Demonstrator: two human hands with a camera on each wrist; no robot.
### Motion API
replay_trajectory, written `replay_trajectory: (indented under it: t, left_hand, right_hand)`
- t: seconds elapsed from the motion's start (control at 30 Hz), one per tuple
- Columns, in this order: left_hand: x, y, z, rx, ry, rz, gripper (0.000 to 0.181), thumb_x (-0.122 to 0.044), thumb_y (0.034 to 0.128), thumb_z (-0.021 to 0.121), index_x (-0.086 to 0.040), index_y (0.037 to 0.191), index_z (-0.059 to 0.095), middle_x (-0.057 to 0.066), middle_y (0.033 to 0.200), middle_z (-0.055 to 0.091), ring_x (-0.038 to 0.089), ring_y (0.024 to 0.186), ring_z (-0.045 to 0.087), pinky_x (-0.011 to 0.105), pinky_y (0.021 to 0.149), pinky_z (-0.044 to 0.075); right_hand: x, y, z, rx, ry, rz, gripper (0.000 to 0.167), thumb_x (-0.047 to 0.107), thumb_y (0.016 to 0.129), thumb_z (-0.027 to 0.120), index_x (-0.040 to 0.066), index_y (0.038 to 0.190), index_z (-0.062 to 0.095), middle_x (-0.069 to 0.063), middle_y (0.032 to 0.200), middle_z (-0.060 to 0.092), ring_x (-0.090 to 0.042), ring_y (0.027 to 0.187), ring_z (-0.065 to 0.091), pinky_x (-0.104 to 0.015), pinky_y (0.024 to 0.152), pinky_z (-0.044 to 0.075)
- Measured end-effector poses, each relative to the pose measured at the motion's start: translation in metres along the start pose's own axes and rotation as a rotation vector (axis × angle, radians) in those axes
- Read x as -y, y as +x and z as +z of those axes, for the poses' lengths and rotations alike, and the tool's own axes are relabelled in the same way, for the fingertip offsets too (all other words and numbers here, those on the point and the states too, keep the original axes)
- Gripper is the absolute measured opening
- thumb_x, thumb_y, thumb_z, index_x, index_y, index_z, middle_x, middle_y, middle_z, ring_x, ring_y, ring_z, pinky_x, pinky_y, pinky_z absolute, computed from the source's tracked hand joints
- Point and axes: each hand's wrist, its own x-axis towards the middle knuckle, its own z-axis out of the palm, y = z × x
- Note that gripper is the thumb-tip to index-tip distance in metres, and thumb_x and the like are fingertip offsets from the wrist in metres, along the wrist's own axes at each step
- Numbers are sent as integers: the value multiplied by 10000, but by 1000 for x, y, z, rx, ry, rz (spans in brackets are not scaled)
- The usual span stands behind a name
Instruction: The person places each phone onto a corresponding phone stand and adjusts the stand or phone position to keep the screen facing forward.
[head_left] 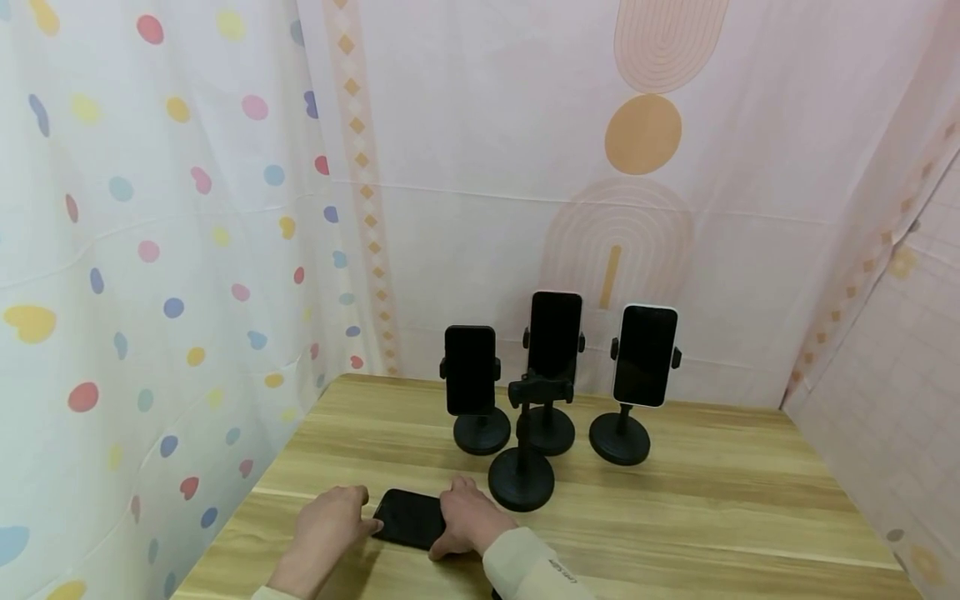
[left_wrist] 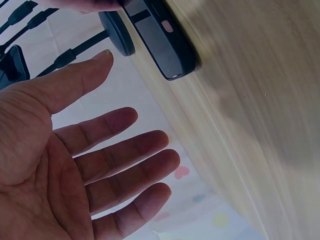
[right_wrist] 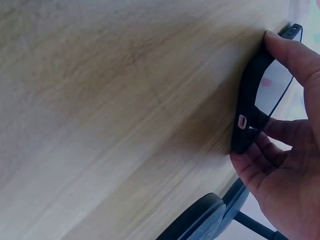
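Note:
A black smartphone [head_left: 408, 518] lies screen up on the wooden table, also seen as a dark-cased phone [left_wrist: 175, 62] in the left wrist view. My right hand [head_left: 468, 521] grips its right end, thumb on the near long edge and fingers on the far one. The right wrist view shows that grip, with the thumb and fingertips of the right hand [right_wrist: 290, 165] on the case edges. Off the phone's left end is my left hand [head_left: 330, 529]. In its wrist view the left hand [left_wrist: 65, 165] is spread, palm showing, apart from the phone.
Just beyond the right hand stands a black phone stand [head_left: 522, 479] with no phone in its clamp. Behind it, three stands hold upright phones: a left phone [head_left: 470, 371], a middle phone [head_left: 555, 333] and a right phone [head_left: 645, 357]. Patterned curtains [head_left: 465, 125] enclose the table [head_left: 712, 525].

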Motion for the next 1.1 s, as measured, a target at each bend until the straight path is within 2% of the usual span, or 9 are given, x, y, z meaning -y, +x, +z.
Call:
replay_trajectory:
  t: [0.1, 0.3, 0.5, 0.67, 0.93, 1.1]
  left_hand:
    - [-1, 0, 0, -8, 0, 8, 403, -319, 752, 856, -33, 984, 694, 109, 884, 689, 305, 757, 655, 485, 611, 520]
    - [-3, 1, 1, 3, -6, 3, 380, -315, 766, 848, -45, 981, 692, 96, 880, 687, 301, 750, 652, 484, 607, 518]
    - [-4, 0, 2, -21, 9, 26, 390, -333, 764, 847, -44, 970, 686, 102, 866, 680, 312, 742, 649, 488, 611, 518]
    - [-3, 0, 2, -11, 13, 22, 391, -340, 771, 843, -44, 970, 682, 103, 865, 679, 312, 740, 648, 492, 605, 517]
    - [-5, -1, 1, -15, -7, 23, 384, -331, 781, 836, -36, 974, 685, 100, 878, 690, 304, 748, 656, 493, 613, 519]
    - [-7, 1, 0, -16, -16, 25, 377, -319, 776, 840, -39, 979, 690, 95, 901, 693, 299, 771, 660, 494, 635, 524]
  right_hand:
    - [-2, 0, -1, 9, -18, -5, 555, 473, 712, 879, 104, 1078, 684, -48, 1147, 515, -190, 1106, 485, -291, 937, 446]
    - [-5, -4, -7, 44, -11, 13, 415, 429, 715, 889, 136, 941, 702, -34, 1084, 531, -190, 1031, 511, -308, 897, 463]
    - [-6, -6, -9, 35, -25, 41, 501, 444, 691, 892, 120, 1031, 720, -56, 1129, 566, -211, 1048, 543, -320, 901, 480]
    - [-7, -6, -5, 11, -46, 40, 516, 453, 677, 889, 103, 1018, 722, -60, 1118, 581, -206, 1031, 558, -319, 905, 481]
    - [-9, -11, -8, -29, -78, 78, 548, 464, 679, 884, 93, 1034, 692, -57, 1002, 548, -224, 934, 562, -344, 774, 525]
    - [-15, -19, -9, -98, -56, 82, 566, 441, 662, 897, 63, 1023, 680, -62, 973, 517, -227, 878, 538, -356, 712, 532]
